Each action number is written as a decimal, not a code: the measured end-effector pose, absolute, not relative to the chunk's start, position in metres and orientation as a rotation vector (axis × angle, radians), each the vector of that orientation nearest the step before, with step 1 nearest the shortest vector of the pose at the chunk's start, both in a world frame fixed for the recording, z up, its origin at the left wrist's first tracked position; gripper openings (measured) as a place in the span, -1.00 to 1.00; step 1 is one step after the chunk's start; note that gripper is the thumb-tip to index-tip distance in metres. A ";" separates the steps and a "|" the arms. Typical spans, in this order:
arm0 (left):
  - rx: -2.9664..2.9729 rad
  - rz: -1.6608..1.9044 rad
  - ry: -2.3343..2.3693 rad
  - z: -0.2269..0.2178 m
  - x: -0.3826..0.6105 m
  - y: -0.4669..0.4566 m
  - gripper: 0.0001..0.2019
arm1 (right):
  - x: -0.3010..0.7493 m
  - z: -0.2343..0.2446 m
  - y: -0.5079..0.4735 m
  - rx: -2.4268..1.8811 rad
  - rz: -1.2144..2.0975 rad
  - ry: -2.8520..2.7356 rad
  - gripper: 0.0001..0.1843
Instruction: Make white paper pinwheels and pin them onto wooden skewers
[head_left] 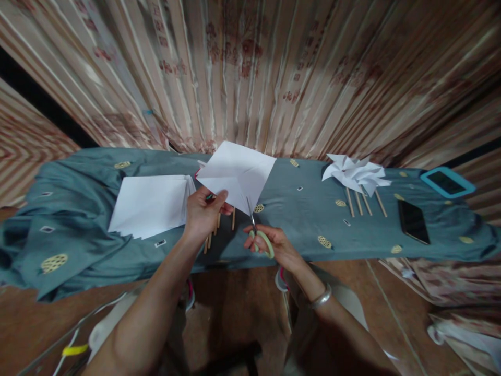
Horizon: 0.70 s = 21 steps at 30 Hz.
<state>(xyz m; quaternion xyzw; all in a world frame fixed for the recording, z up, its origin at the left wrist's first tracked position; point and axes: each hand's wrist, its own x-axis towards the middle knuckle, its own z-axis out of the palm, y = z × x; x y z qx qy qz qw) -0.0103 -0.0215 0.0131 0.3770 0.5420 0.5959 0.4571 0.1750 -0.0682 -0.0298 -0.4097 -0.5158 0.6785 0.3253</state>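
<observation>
My left hand (205,211) pinches the lower left edge of a square white sheet of paper (242,169), held tilted above the table cover. In my right hand (274,243) is a pair of scissors (257,234) with light green handles. Their blades meet the paper's lower corner, where a line like a cut or crease runs inward. Several wooden sticks (211,235) lie beneath the left hand, partly hidden by it. Left of that hand lies a stack of white paper (151,203).
Several white paper pinwheels (356,173) on wooden sticks lie at the right. Beyond them are a black phone (414,222) and a blue-framed device (448,182). A green patterned cloth (301,219) covers the narrow table. A pleated curtain (250,78) hangs behind it.
</observation>
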 end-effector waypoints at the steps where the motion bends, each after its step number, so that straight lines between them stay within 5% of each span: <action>1: 0.930 1.470 1.336 0.013 -0.010 -0.022 -0.92 | 0.175 -0.030 -0.068 -1.071 1.778 -1.351 -0.44; 21: 0.946 1.488 1.344 0.016 -0.015 -0.022 -0.90 | 0.169 -0.032 -0.068 -1.138 1.789 -1.196 -0.45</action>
